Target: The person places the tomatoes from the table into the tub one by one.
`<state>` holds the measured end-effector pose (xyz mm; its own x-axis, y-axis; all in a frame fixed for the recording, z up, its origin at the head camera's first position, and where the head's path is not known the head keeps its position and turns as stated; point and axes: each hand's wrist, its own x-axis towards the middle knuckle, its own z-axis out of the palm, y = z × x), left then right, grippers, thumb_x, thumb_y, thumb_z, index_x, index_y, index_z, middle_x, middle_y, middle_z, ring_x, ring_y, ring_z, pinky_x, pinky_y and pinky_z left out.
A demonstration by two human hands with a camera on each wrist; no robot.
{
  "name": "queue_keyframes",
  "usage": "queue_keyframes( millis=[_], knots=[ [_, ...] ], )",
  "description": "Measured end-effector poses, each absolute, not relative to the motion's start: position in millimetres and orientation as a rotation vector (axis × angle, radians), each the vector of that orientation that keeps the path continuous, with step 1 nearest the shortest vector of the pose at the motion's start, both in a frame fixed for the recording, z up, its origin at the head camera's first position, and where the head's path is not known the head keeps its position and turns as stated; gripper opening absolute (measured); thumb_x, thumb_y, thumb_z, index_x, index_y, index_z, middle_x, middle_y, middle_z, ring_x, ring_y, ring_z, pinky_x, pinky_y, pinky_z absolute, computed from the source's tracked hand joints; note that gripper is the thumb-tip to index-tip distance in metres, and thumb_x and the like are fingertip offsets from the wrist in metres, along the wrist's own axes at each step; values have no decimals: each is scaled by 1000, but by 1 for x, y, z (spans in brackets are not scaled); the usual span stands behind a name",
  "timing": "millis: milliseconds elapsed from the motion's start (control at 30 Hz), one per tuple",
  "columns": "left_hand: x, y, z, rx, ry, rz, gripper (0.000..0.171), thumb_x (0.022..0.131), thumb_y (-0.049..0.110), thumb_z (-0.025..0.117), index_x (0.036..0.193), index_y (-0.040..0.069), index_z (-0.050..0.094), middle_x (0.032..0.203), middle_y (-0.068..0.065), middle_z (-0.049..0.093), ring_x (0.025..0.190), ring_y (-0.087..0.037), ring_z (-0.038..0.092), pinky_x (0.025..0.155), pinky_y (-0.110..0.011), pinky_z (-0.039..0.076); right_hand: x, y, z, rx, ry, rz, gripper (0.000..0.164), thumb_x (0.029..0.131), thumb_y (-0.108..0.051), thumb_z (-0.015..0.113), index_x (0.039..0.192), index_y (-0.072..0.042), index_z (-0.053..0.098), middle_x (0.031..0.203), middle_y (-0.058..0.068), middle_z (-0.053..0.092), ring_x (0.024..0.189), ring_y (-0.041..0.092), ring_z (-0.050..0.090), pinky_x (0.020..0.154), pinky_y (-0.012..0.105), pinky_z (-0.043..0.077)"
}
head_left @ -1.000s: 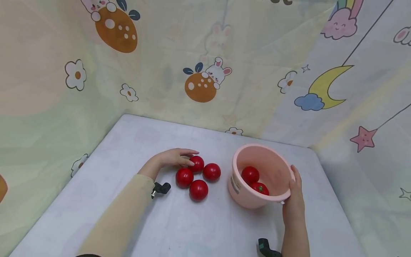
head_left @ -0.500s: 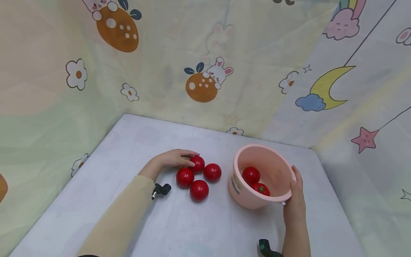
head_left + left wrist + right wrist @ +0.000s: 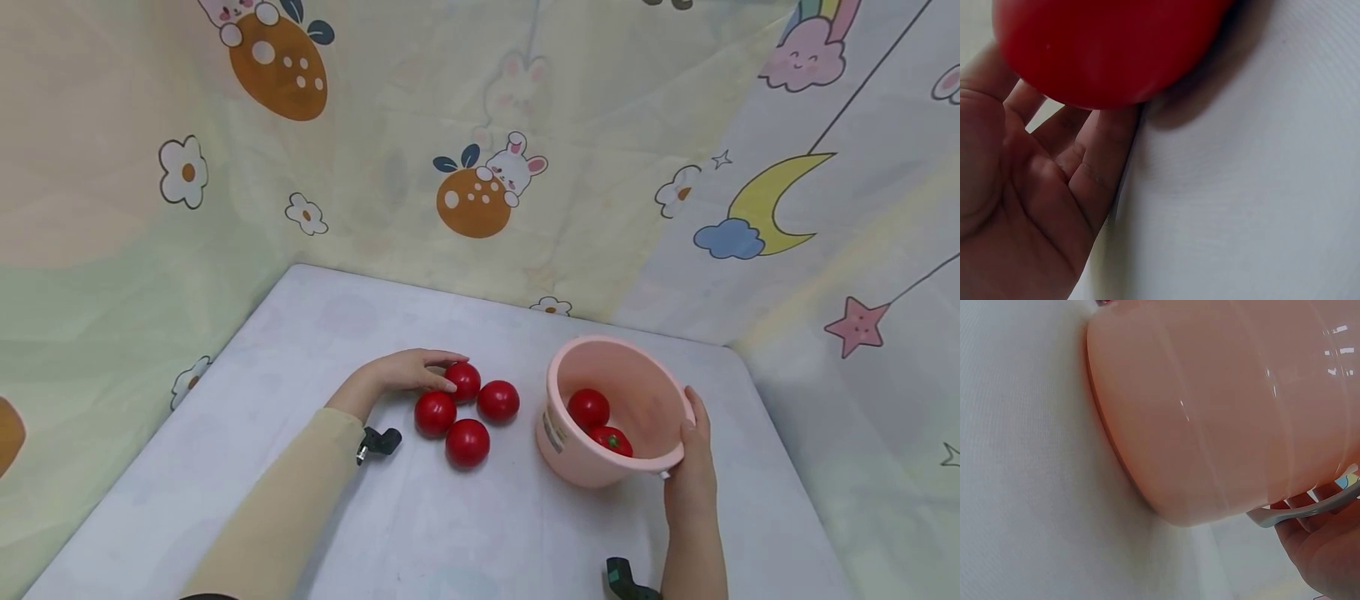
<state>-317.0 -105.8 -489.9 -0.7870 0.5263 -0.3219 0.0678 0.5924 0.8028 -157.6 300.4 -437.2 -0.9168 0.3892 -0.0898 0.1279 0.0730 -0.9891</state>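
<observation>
Logging the head view: the topmost tomato (image 3: 467,382) of a group of four sits just below frame centre on the white table (image 3: 450,533). Left hand (image 3: 405,370) comes in from lower left, thumb on the tomato's near side and fingers over its far side, bent gently and parted by roughly the fruit's width. It appears to have a light hold; in the left wrist view the fingertips pass behind the fruit, so firmness cannot be told.

Others in the group: leftmost tomato (image 3: 435,414) just below the thumb, rightmost tomato (image 3: 498,402), lowest tomato (image 3: 467,443).

Right hand (image 3: 693,458) grips the rim of a pink bucket (image 3: 581,467), right of centre in the lower half, thumb and fingers closed over the edge; right wrist view shows fingers behind a grey handle (image 3: 1275,517).

Progress, as judged: two in the bucket, the plain tomato (image 3: 588,408) and the calyx-side-up tomato (image 3: 613,442); four outside, one of these under the left hand. About a third of the visible fruit is in.

Orientation: tomatoes near spherical, no clear long axis. Only one green calyx shows, facing up; the rest cannot be read. Bucket axis runs from base at lower left to mouth at upper right, apparently leaning; whether the base sits flat, cannot tell.
</observation>
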Motion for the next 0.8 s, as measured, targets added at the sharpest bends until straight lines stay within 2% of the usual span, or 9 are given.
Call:
queue_keyframes(
  millis=[400, 800],
  knots=[
    [-320, -107, -494, 469, 2309, 1137, 64, 73, 56, 79, 131, 54, 54, 139, 7, 53, 136, -24, 41, 101, -50, 48, -157, 304, -439, -500, -2141, 1960, 53, 102, -48, 42, 150, -53, 21, 159, -13, 29, 138, 18, 37, 82, 20, 57],
    [-321, -110, -491, 462, 2305, 1180, 60, 78, 53, 77, 134, 50, 54, 137, 7, 54, 133, -23, 44, 104, -49, 46, -156, 303, -439, -542, -2154, 1943, 57, 100, -47, 48, 149, -54, 21, 157, -13, 32, 131, 17, 43, 79, 24, 58]
  ],
)
